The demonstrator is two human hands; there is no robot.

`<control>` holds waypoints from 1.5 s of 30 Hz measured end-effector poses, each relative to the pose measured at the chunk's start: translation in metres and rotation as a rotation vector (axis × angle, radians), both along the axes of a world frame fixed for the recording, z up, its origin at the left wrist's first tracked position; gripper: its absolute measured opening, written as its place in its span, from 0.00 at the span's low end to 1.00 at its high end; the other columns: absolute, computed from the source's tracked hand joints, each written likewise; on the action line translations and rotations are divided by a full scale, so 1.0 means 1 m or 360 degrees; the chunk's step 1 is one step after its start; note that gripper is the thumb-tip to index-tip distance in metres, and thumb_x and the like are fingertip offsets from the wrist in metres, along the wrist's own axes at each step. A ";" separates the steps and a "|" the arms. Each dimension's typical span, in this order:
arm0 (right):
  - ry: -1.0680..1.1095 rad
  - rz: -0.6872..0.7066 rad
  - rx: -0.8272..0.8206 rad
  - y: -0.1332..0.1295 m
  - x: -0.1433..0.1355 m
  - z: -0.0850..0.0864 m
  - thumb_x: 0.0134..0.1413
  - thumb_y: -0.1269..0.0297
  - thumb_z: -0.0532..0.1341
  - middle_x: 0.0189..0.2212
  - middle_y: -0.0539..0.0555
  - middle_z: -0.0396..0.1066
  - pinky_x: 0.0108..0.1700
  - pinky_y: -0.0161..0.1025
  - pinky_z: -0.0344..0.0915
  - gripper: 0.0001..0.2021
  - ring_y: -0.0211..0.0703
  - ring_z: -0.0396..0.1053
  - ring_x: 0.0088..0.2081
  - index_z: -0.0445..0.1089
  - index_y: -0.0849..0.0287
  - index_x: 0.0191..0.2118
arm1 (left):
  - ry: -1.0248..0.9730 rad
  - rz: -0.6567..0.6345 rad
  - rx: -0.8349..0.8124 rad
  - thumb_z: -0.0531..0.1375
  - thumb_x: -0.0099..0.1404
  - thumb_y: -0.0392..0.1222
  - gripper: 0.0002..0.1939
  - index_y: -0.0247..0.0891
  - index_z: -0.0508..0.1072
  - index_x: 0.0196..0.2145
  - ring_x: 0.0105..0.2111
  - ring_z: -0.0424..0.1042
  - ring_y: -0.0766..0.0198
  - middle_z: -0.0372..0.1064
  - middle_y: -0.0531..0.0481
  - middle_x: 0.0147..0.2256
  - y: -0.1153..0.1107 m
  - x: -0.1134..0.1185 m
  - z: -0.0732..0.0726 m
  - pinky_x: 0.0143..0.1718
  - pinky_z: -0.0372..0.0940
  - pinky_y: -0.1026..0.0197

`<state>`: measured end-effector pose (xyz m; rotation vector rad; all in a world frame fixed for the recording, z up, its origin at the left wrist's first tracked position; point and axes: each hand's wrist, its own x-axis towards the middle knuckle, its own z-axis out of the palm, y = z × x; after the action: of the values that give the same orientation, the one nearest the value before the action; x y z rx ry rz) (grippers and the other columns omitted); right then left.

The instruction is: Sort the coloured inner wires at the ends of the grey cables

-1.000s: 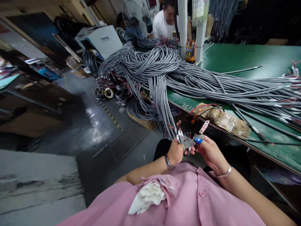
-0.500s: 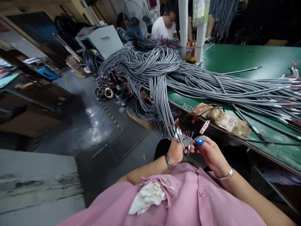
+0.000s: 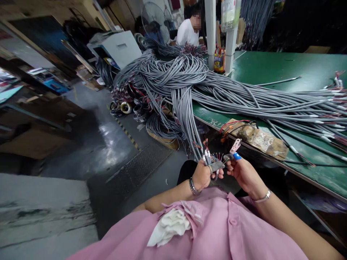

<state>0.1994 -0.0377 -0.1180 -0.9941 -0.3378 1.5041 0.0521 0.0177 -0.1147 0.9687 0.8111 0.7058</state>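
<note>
My left hand [image 3: 205,174] is closed around the ends of several grey cables [image 3: 189,126] hanging down from the bench. Its thumb has a grey covering. Thin coloured wires [image 3: 217,156] fan out of the cable ends just above that thumb. My right hand [image 3: 244,174] is pinched beside the wires, with a blue band on the thumb and a grey covering on a fingertip. A fine wire appears to run into its pinch. The white sleeves on the cable ends stand upright by my left hand.
A large heap of grey cables [image 3: 173,72] lies across the green bench [image 3: 271,66]. Near its front edge sits a taped cardboard piece [image 3: 264,141] with a pink tag [image 3: 235,146]. Behind the heap is a person in white [image 3: 187,33]. A pale box [image 3: 124,47] stands at left.
My right hand has shifted slightly to the right and turned, its blue-banded thumb moving away from the left hand. My left hand stays nearly in place, still holding the cables.
</note>
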 end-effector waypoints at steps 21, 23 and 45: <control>-0.0423 0.0098 0.0062 -0.016 -0.004 -0.002 0.47 0.61 0.67 0.22 0.47 0.64 0.29 0.35 0.58 0.08 0.34 0.59 0.25 0.70 0.59 0.29 | 0.0057 0.0121 0.0093 0.66 0.53 0.52 0.19 0.30 0.73 0.25 0.16 0.69 0.67 0.70 0.47 0.19 -0.003 -0.001 -0.006 0.15 0.50 0.69; -0.0346 0.0112 0.0077 -0.013 -0.002 0.003 0.49 0.60 0.66 0.24 0.48 0.65 0.31 0.35 0.59 0.08 0.34 0.62 0.26 0.70 0.59 0.32 | 0.0051 0.0074 0.0103 0.66 0.53 0.52 0.19 0.30 0.73 0.26 0.16 0.68 0.67 0.70 0.47 0.19 -0.003 -0.001 -0.006 0.15 0.51 0.69; -0.0520 -0.0224 0.0010 -0.003 -0.016 -0.001 0.47 0.62 0.66 0.24 0.48 0.66 0.28 0.34 0.55 0.07 0.34 0.59 0.25 0.70 0.59 0.28 | 0.0165 0.0054 0.0158 0.65 0.54 0.54 0.20 0.31 0.72 0.24 0.18 0.69 0.66 0.72 0.45 0.21 -0.001 0.001 -0.011 0.15 0.52 0.67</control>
<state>0.1830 -0.0404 -0.1194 -1.2350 -0.4931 1.2124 0.0533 0.0170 -0.1255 1.0902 0.8914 0.7351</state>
